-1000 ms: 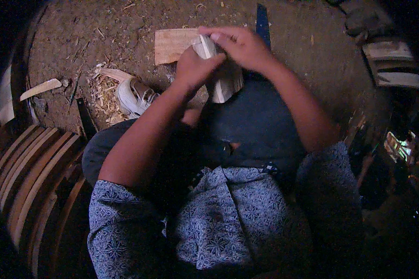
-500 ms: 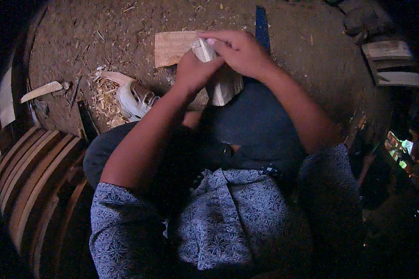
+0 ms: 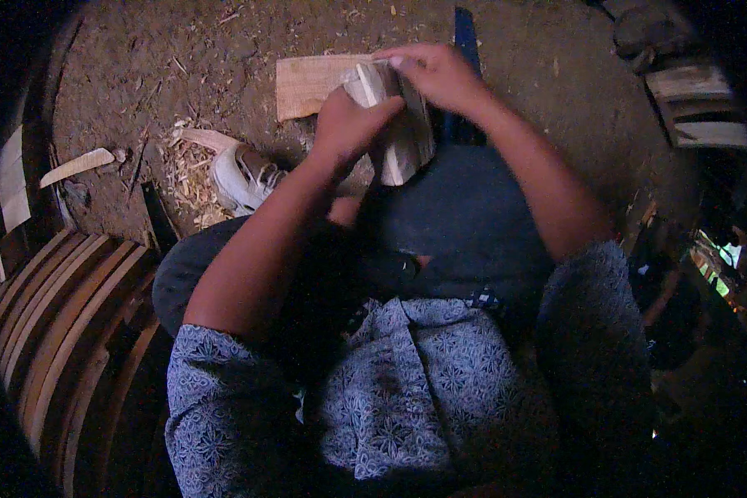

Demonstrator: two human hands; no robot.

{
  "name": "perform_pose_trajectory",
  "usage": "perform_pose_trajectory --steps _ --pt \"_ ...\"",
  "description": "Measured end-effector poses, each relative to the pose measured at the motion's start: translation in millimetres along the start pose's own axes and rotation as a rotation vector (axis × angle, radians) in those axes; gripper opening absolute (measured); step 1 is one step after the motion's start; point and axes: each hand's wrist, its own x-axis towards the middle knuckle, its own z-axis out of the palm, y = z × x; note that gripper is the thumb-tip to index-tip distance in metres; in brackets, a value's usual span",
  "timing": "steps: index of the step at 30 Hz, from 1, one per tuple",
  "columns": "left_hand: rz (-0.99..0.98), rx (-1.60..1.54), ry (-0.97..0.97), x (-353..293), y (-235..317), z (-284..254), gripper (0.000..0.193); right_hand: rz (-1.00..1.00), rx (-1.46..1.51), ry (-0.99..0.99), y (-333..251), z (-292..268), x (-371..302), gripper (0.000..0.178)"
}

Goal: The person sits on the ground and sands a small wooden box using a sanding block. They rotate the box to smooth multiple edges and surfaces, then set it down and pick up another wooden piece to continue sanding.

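Observation:
A pale, angular wooden block (image 3: 400, 153) stands tilted above my knee, its long faces running toward me. My left hand (image 3: 345, 124) is closed round its left side, with the thumb across the near face. At the block's far end, my right hand (image 3: 440, 76) has thumb and fingers drawn together against the edge; the fingertips are partly hidden, and its palm is clear of the wood. Behind the block lies a flat light-brown board (image 3: 303, 85) on the dirt ground. A dark blue strip (image 3: 466, 41) runs behind my right hand.
Wood shavings (image 3: 189, 178) are heaped beside a light shoe (image 3: 242, 181). A curved wood piece (image 3: 76, 166) lies farther left. Several long curved planks (image 3: 66, 307) stand in a row at lower left. More cut wood pieces (image 3: 695, 106) rest at far right.
My right hand has shifted right and slightly away, off the block's upper face to its far edge, so more of the block shows. My left hand keeps its grip.

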Motion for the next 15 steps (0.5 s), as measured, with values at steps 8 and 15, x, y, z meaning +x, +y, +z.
perform_pose_trajectory --steps 8,15 --pt "-0.011 -0.019 -0.018 0.5 -2.2 -0.3 0.050 0.061 -0.068 0.023 3.9 -4.2 2.2 0.029" --pt "-0.033 -0.005 -0.011 2.5 -2.4 -0.2 0.050 -0.059 -0.028 0.045 14.0 -3.4 4.5 0.028"
